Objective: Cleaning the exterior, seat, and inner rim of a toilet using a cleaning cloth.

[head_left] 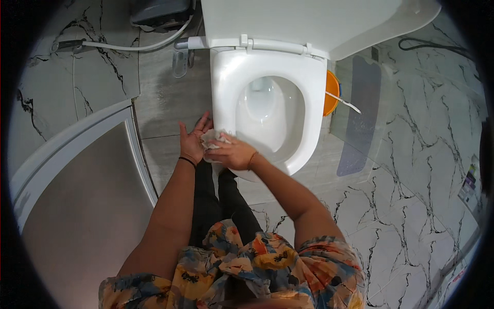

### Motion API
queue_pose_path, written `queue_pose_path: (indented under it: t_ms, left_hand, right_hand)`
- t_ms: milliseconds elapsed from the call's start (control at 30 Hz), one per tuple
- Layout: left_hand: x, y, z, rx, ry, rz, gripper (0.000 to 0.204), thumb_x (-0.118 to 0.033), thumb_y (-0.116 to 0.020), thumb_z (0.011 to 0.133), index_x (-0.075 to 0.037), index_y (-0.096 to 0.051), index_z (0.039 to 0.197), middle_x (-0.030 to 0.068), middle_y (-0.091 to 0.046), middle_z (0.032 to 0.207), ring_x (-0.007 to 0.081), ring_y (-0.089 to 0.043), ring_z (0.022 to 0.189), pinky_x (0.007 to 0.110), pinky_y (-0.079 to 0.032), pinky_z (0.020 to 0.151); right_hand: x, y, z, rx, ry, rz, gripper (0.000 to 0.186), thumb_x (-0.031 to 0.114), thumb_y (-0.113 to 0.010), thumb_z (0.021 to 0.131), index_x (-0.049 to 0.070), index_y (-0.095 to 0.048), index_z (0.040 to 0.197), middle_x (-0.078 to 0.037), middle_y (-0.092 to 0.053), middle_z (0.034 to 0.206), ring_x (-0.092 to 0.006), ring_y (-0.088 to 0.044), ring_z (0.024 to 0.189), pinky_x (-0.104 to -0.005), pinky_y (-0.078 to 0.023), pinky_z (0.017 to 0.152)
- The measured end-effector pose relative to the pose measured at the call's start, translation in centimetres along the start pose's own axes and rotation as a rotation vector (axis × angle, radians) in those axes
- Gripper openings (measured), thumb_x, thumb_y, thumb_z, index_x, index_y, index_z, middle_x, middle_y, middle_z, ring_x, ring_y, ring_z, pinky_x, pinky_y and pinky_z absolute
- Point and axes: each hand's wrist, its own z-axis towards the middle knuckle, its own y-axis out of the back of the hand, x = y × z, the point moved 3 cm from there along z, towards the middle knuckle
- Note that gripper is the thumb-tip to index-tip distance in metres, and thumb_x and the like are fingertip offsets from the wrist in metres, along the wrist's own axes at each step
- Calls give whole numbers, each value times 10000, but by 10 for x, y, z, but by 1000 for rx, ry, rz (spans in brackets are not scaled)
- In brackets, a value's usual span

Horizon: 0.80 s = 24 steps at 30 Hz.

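Note:
In front of me stands a white toilet [225,85] with its seat exposed and its lid [309,20] raised against the back. My right hand [234,153] is closed on a crumpled whitish wipe or tissue [210,140] at the front left of the bowl. Just left of it, my left hand [193,142] is turned palm up with its fingers stretched out and spread. The wipe lies between the two hands, close to the left palm. Whether the wipe touches the toilet rim is hidden by the right hand.
An orange bucket [332,92] with a white-handled stick [345,103] stands right of the toilet. Beyond it are a glass panel and a grey mat [360,113]. A white-framed door [77,170] is at left; a hose [139,48] runs along the back left.

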Motion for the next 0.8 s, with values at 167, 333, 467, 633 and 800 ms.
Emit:
queue_pose_path:
  t_ms: [167,333,467,633,800]
  left_hand:
    - [-4,5,-7,-6,90,-4,911,-772,-195,801,-109,-276,1421,97,-325,1433,249,-322,1290,392,-237,1054]
    - [25,-2,15,-211,-54,353,719,-627,-239,899,-100,-373,1368,94,-460,1325,223,-408,1221,333,-337,949]
    - [28,-4,46,-615,-458,783,504,-426,-313,947,-43,-496,1217,171,-550,1183,305,-521,1084,354,-407,875]
    - [34,-73,32,-845,-635,1315,514,-448,-475,882,-30,-502,1179,187,-593,1085,336,-577,988,414,-450,812]
    - [31,-77,34,-1016,-478,1443,615,-511,-552,817,-70,-473,1238,149,-599,1101,316,-597,965,410,-479,800]
  right_hand:
    - [-58,73,67,81,24,-480,411,264,-526,813,185,-539,1216,38,-476,1304,-243,-341,1293,-507,-254,1060]
    - [-94,122,86,-424,-269,-510,449,247,-561,793,197,-524,1238,26,-467,1316,-246,-346,1288,-531,-236,1064]
    - [-53,86,97,-116,-111,-490,450,283,-585,794,231,-532,1237,39,-465,1317,-205,-347,1291,-491,-229,1083]
    - [-94,120,62,-131,-33,-523,492,298,-572,814,234,-471,1291,35,-450,1340,-216,-347,1294,-455,-239,1087]
    - [-149,165,-43,-548,-676,-665,455,226,-495,884,183,-423,1331,-65,-405,1385,-304,-383,1258,-495,-267,1048]
